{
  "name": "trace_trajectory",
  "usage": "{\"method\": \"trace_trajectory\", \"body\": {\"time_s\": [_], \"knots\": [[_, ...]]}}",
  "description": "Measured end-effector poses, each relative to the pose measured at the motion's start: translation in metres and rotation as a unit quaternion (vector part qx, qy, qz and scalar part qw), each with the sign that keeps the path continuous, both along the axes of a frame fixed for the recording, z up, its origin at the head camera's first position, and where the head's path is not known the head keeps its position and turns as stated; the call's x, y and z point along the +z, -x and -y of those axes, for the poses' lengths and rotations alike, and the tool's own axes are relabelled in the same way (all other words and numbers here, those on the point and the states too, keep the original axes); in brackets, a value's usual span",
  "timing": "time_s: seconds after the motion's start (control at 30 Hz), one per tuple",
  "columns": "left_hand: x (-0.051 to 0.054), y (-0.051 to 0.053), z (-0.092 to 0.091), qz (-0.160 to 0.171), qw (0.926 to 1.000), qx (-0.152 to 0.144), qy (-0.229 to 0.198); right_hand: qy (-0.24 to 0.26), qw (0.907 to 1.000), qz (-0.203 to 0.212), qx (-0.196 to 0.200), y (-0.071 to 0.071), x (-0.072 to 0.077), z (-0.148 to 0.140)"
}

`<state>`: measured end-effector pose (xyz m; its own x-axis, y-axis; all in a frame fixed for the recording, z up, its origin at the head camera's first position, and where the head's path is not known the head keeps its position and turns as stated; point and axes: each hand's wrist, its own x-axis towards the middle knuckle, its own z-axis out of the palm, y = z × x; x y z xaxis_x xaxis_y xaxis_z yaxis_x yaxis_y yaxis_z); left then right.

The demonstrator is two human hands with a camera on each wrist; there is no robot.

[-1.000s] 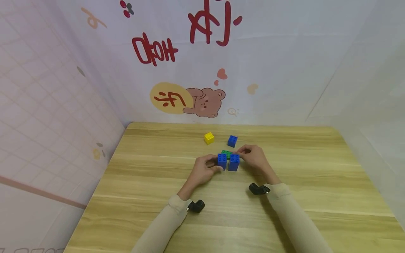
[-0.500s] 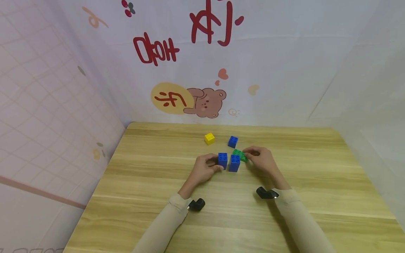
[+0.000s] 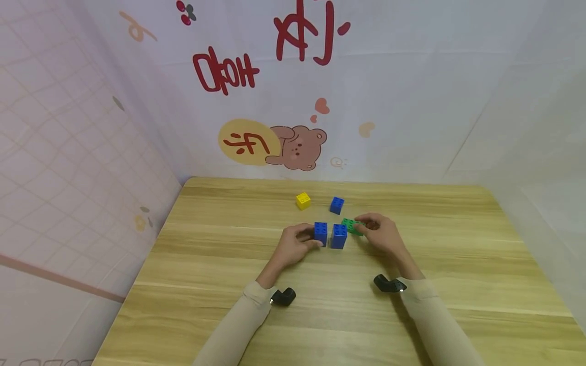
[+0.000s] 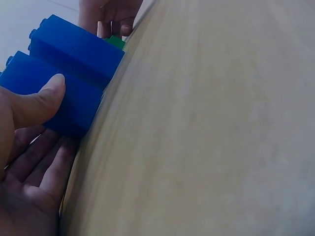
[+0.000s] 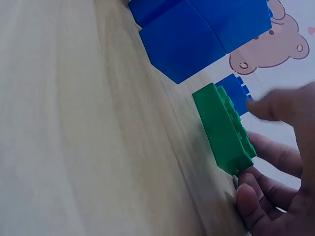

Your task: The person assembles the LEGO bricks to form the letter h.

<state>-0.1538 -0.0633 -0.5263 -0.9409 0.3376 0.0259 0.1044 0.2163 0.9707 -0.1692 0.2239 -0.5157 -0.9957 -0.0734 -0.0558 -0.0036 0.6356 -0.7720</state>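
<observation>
- Near the middle of the wooden surface (image 3: 220,244), two tall blue stacks stand upright side by side, with a narrow gap between them.
- The left hand (image 3: 295,246) has its grip closed round the left blue stack (image 3: 320,235); the thumb presses the near side, and the other fingers reach behind.
- The right blue stack (image 3: 339,237) stands free of both hands; a seam shows where two blocks join.
- Just behind and to the right of that stack, the green brick (image 5: 219,130) lies flat with its studs up.
- The right hand (image 3: 381,233) is at the green brick's right end, fingers bent against it. Its thumb is blurred and looks raised above the studs, so I cannot tell whether this grip grasps the brick.
- Beyond the green brick sits a small blue brick (image 3: 337,205), with a yellow brick (image 3: 303,201) to its left, well apart.
- Pale sleeves (image 3: 238,325) cover both forearms.
- Behind the surface, a white wall (image 3: 393,91) carries red lettering and a printed bear (image 3: 299,148).
</observation>
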Motion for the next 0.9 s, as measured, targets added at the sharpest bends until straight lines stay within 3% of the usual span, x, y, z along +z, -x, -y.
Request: {"method": "trace_trajectory", "body": {"time_s": [0.27, 0.53, 0.73, 0.9], "knots": [[-0.001, 0.001, -0.002, 0.002, 1.0, 0.01, -0.002, -0.004, 0.9996, -0.018, 0.022, 0.0, -0.005, -0.004], [-0.002, 0.001, -0.005, 0.004, 0.9998, 0.019, -0.005, -0.001, 0.9991, -0.042, 0.009, -0.002, -0.009, -0.002], [0.001, 0.001, -0.006, -0.003, 0.9997, 0.023, -0.003, 0.001, 0.9986, -0.052, 0.01, -0.003, -0.009, -0.004], [0.004, 0.001, -0.009, -0.006, 0.9998, 0.019, -0.006, -0.011, 0.9962, -0.084, 0.024, -0.003, -0.006, -0.006]]}}
